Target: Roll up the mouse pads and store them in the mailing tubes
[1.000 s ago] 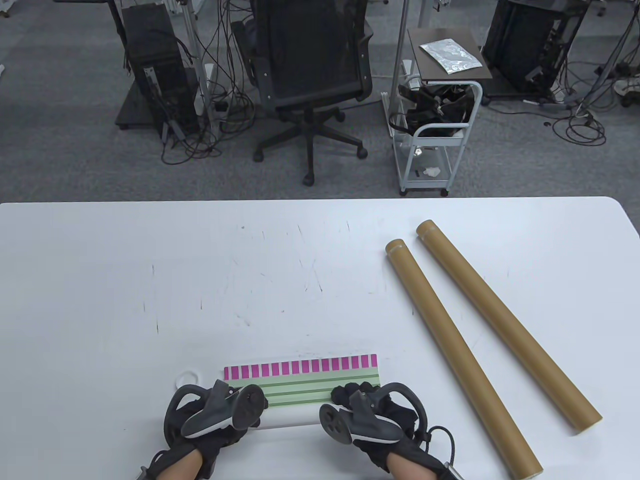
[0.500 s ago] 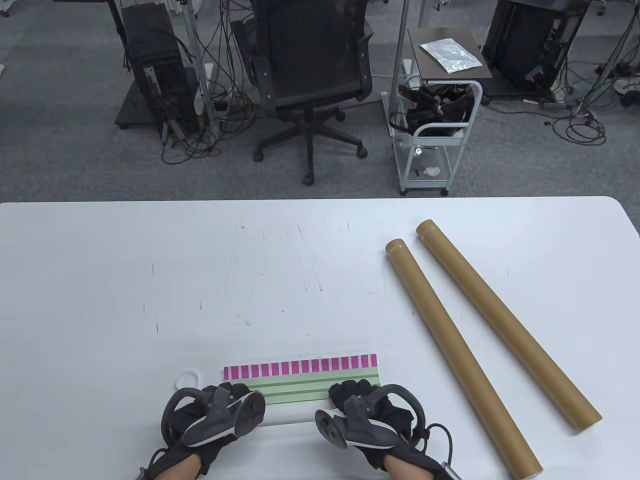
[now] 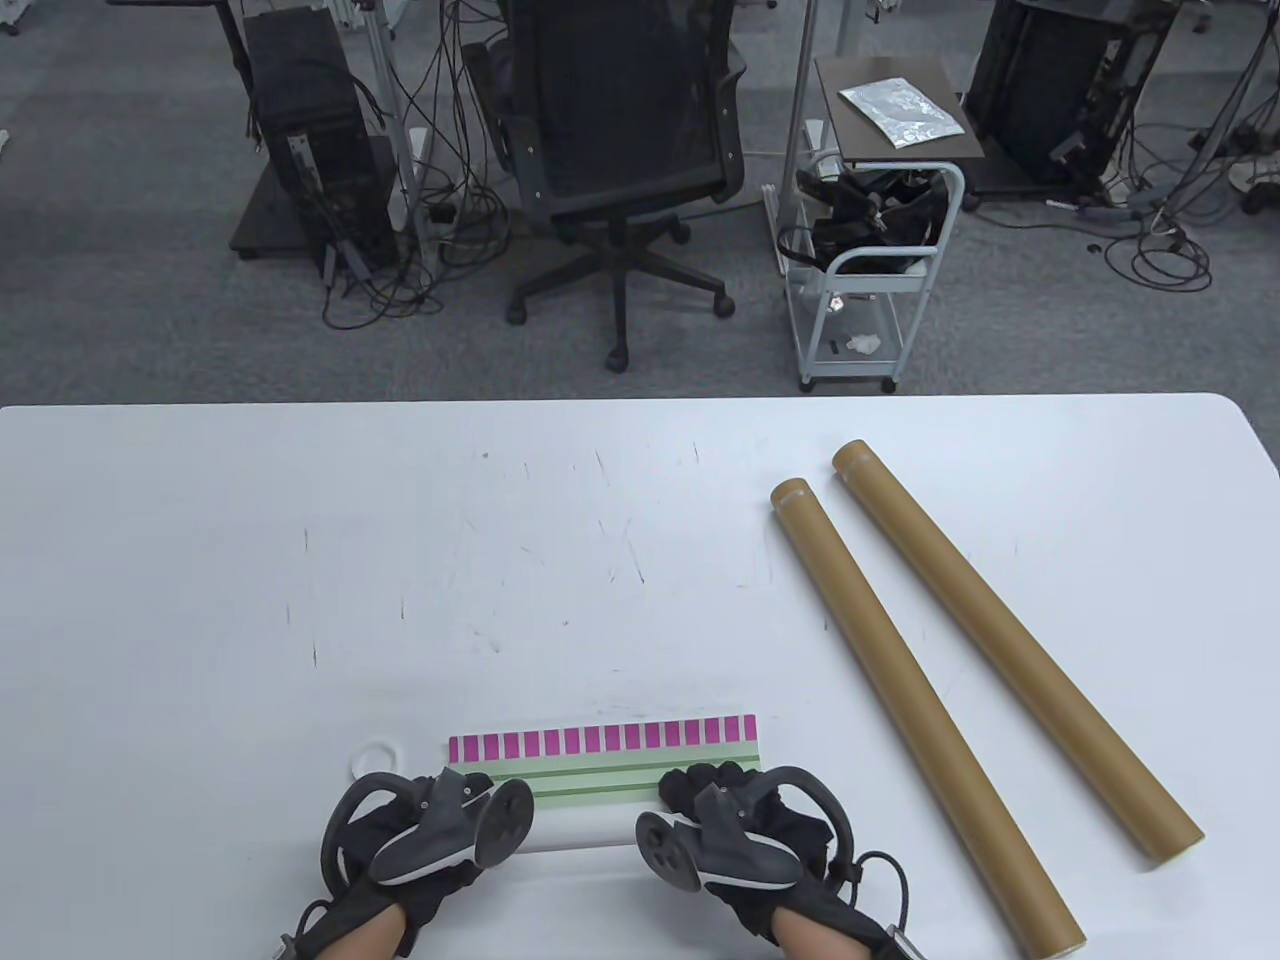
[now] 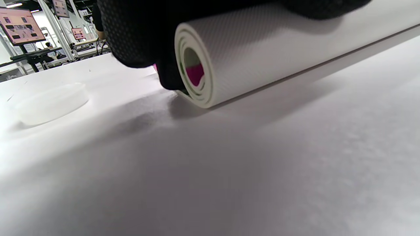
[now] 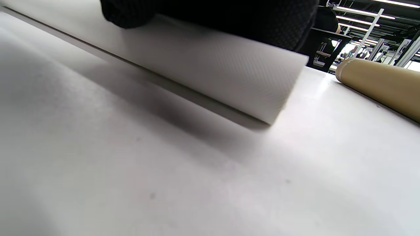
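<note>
Fingers of left hand (image 3: 400, 850) and right hand (image 3: 745, 830) curl over rolled mouse pad (image 3: 600, 790).

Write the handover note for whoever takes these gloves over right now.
Left hand: fingers curled over the left end of the roll.
Right hand: the same at the right end.
White-backed mouse pad with green stripes and a magenta block border: mostly rolled at the near table edge; a short flat strip is left.
Two brown cardboard mailing tubes lie to the right, untouched. A round translucent cap sits left of the pad.
Left: finish rolling, slide the roll into a tube.
</note>
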A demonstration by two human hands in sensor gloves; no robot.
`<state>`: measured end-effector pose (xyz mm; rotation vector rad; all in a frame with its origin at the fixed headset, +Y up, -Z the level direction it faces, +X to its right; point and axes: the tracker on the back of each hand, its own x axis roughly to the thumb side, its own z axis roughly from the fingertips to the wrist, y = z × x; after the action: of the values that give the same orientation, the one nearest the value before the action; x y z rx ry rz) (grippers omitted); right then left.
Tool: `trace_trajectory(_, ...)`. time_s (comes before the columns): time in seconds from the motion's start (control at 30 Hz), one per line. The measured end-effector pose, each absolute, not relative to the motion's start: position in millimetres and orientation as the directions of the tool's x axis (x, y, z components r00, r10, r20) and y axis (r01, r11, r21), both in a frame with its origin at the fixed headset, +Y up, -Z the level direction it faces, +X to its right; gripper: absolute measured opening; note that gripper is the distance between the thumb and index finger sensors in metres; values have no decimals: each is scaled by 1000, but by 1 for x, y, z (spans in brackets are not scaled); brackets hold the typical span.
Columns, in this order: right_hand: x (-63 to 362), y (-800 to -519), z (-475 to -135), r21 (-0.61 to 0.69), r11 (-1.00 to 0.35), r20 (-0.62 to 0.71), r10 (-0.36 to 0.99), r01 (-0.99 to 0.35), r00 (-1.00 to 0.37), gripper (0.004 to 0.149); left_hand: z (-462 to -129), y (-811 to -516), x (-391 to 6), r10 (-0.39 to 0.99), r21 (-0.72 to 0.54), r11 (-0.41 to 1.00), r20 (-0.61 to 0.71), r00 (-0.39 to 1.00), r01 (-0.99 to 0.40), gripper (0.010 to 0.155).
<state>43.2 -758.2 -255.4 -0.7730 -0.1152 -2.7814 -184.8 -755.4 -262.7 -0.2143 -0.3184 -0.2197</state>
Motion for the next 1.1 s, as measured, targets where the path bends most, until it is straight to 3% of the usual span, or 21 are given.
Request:
trace_trajectory(0.13, 45, -750, -252, -79, -968, 497, -245, 238, -832, 55, -263, -756, -186, -164, -177, 957, 319, 933, 229, 52)
trace_trajectory(0.3, 45, -754, -257, -65, -974, 474, -220, 216, -852, 50, -260, -751, -180, -179, -165, 957, 304, 936, 237, 52)
trace_trajectory(0.4, 45, -754, -259, -50, -978, 463, -201, 201, -863, 50, -249, -738, -163, -150, -69, 980, 357, 922, 186, 49)
trace_trajectory(0.6, 44, -757, -260, -35, -974, 456, -216, 226, -864, 51, -241, -741, -148, -255, -16, 959, 390, 885, 283, 52)
trace_trajectory(0.8, 44, -757, -260, -12, -975, 462, -204, 223, -863, 53, -251, -746, -158, -108, -133, 978, 347, 932, 163, 55)
trace_trajectory(0.9, 44, -753, -261, 58, -976, 499, -155, 211, -853, 53, -254, -743, -157, -49, -183, 976, 335, 941, 116, 57)
trace_trajectory(1.03, 46, -752, -259, 161, -971, 524, -68, 177, -849, 52, -247, -749, -149, -203, -129, 954, 391, 898, 272, 55)
trace_trajectory(1.1, 47, -752, -260, 181, -970, 517, -46, 162, -855, 52, -247, -750, -148, -212, -123, 953, 390, 896, 278, 54)
